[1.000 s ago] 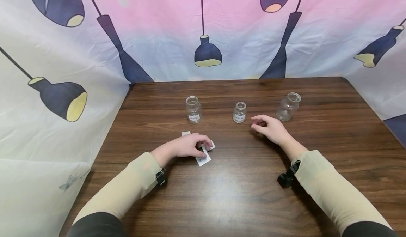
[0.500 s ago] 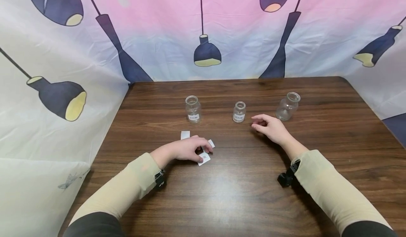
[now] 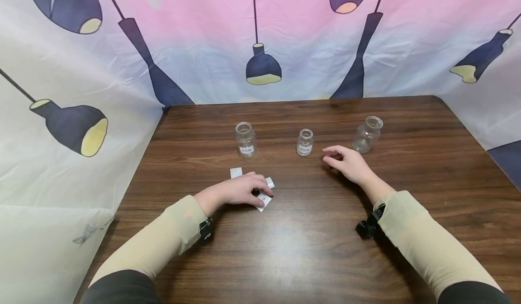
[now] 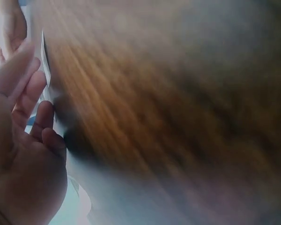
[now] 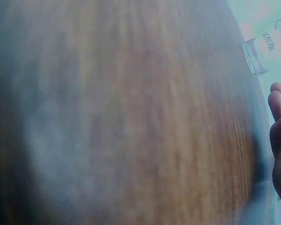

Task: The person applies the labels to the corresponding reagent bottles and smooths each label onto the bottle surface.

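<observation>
My left hand (image 3: 240, 190) rests low over several small white paper labels on the table. Its thumb and fingertips touch one printed label (image 3: 264, 199), and the fingers stand apart. A second label (image 3: 269, 182) pokes out beyond the fingers. Behind the knuckles lies another blank-looking label (image 3: 236, 172). In the left wrist view, a thin white label edge (image 4: 46, 61) shows by the fingertips. My right hand (image 3: 348, 163) rests on the table with loosely bent fingers and nothing in them. It is nearest the small labelled glass bottle (image 3: 305, 143), not touching it.
A larger glass bottle (image 3: 246, 140) with a printed white label stands at the back left. An unlabelled glass bottle (image 3: 366, 135) stands behind my right hand. Printed fabric (image 3: 203, 59) hangs round the back and sides of the brown wooden table (image 3: 293, 258).
The left fingers have shifted the printed label slightly, turning it and covering more of it. More of the label behind the hand has come into sight. The right hand stays still.
</observation>
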Demonstrator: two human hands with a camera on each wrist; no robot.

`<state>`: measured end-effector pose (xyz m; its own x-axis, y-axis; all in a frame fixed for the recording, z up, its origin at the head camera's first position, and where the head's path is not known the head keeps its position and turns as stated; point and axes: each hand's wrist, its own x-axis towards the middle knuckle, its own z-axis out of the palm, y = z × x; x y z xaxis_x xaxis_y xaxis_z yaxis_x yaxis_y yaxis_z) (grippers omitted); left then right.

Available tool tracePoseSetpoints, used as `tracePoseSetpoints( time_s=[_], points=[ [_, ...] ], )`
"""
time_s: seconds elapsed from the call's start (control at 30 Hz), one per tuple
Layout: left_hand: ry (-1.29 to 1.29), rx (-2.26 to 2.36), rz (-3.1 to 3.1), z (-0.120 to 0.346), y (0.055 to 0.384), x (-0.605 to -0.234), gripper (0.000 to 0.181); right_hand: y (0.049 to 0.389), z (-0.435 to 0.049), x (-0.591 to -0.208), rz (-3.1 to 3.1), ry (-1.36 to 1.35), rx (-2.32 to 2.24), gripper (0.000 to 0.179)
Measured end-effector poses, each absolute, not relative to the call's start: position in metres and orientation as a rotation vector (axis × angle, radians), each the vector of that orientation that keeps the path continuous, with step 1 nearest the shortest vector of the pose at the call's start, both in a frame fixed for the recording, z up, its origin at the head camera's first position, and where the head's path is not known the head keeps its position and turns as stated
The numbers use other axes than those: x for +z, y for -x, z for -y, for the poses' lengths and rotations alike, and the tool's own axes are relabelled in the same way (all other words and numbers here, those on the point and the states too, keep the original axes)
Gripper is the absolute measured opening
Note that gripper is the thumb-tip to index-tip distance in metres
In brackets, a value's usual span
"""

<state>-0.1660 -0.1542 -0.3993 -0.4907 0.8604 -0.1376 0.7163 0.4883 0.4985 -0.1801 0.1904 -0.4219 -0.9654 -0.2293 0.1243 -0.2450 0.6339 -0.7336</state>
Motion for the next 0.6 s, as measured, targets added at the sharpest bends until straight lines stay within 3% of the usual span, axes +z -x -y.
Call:
tracePoseSetpoints(
  time_s=[0.23, 0.6],
  points=[
    [-1.332, 0.543, -2.358, 0.1565, 0.1672, -0.4021, 0.039, 0.1801, -0.1911, -0.4198, 2.821, -0.415, 1.258, 0.034],
    [-1.313, 0.602, -2.425, 0.1479, 0.1679, -0.3969, 0.021, 0.1809, -0.1893, -0.4206, 2.837, -0.394, 1.268, 0.036]
  ],
)
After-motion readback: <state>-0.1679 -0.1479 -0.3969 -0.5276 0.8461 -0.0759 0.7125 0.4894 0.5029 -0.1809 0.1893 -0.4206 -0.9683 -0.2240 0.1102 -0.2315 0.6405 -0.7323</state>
